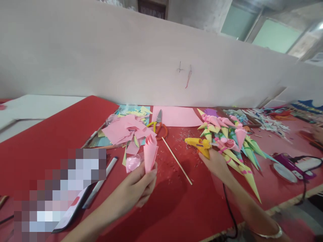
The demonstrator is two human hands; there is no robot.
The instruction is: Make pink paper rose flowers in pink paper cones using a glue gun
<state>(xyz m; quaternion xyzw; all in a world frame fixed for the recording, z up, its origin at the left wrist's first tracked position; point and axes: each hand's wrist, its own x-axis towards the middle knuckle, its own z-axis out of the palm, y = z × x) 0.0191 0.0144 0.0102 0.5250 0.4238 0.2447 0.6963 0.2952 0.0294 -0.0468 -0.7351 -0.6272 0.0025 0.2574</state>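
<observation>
Between the fingers and thumb of my left hand [143, 183] is a rolled pink paper cone [150, 153], held upright with its wide end up. My right hand [211, 160] is at the handle of a yellow glue gun [199, 144], whose black cord hangs down over the table edge. A thin wooden stick [177, 161] lies between the two hands. Just right of the glue gun is a pile of pink, yellow and green paper cones [224, 131]. Scissors with orange and yellow handles [159, 126] lie beyond the left hand.
Pink paper pieces [121, 129] heap on a tray at the left, beside a small plastic-wrapped bundle [133, 163]. A marker [101, 181] and a partly blurred phone [72, 208] lie nearer. A purple device [294, 166] sits right. Another person's hand [316, 132] shows at the far right.
</observation>
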